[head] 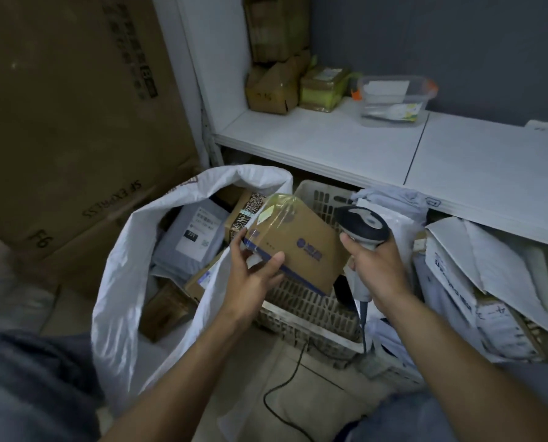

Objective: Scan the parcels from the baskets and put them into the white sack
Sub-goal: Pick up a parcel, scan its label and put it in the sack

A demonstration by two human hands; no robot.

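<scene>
My left hand (253, 272) grips a brown cardboard parcel (301, 244) by its near corner, thumb on top, holding it tilted in the air between the white sack (119, 282) and the white basket (307, 317). Clear tape and a blue logo show on the box. My right hand (377, 272) grips a grey barcode scanner (363, 226), whose head sits just right of the parcel. The sack stands open on the left with several parcels inside, among them a grey mailer bag (189, 240).
A second basket (393, 368) at the right holds white and grey mailer parcels (457, 275). A white shelf (377, 145) runs above the baskets with small boxes and a clear tub (393, 100). Large cardboard (68, 122) leans at the left. The scanner cable (285, 384) lies on the floor.
</scene>
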